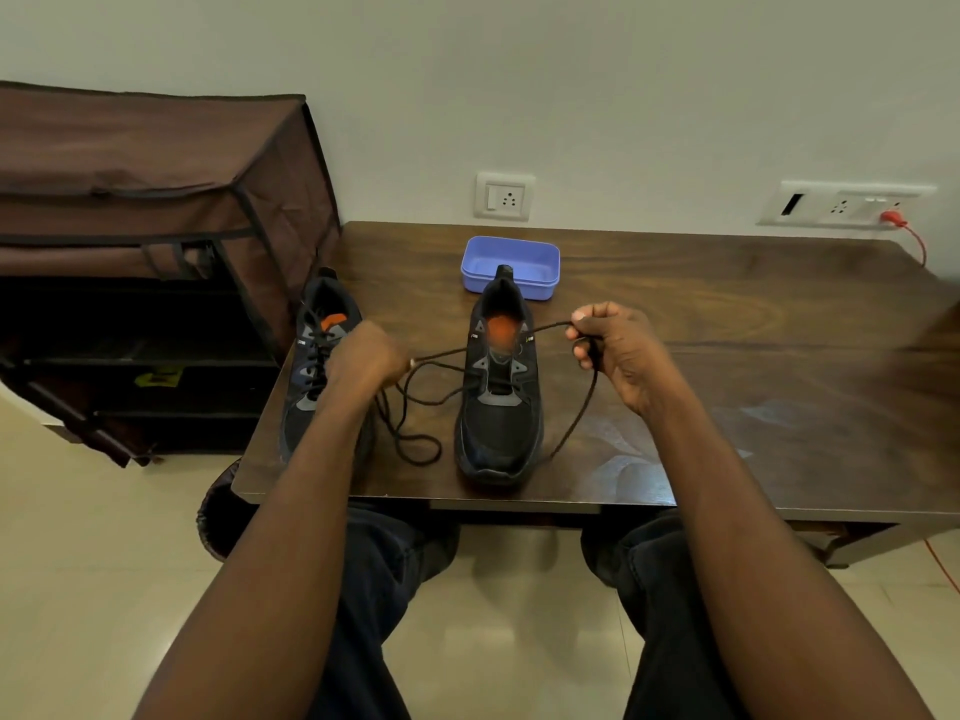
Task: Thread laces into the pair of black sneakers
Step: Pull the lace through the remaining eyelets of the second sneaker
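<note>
Two black sneakers stand on the dark wooden table point(701, 314), toes toward me. The left sneaker point(311, 376) has laces crossed up its front and is partly hidden behind my left arm. The right sneaker point(500, 392) has an orange insole and a black lace point(415, 444) through its lowest eyelets only. My left hand point(363, 358) pinches one stretch of that lace just left of the shoe, and slack loops lie on the table below it. My right hand point(618, 350) grips the other stretch of the lace to the shoe's right.
A blue plastic box point(511, 265) sits behind the right sneaker. A brown fabric shoe rack point(156, 241) stands at the table's left. Wall sockets point(504, 196) and a red cable point(914, 239) are at the back. My knees are under the table's front edge.
</note>
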Available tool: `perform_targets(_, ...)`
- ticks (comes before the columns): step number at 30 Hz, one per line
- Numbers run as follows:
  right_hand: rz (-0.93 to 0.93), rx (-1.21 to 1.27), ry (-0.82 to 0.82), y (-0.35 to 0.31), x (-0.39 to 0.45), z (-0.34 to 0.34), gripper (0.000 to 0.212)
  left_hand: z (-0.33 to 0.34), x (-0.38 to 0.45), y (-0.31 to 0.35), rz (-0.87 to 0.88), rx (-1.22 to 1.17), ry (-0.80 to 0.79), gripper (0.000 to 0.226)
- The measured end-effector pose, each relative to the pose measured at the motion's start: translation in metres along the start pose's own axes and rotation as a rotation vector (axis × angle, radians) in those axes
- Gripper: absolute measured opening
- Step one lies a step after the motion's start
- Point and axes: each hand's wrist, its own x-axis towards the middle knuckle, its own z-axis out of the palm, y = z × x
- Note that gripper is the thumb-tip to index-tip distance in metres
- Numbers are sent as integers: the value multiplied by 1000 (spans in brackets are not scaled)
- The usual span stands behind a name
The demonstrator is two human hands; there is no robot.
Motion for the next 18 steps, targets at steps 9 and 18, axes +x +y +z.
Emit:
perform_targets(9, 25, -183, -236, 7, -14, 37, 7, 12, -36, 34, 507, -425, -381, 31)
perform_targets(18, 77, -243, -160, 3, -1, 9, 9, 4, -12, 12, 180, -504, -51, 5)
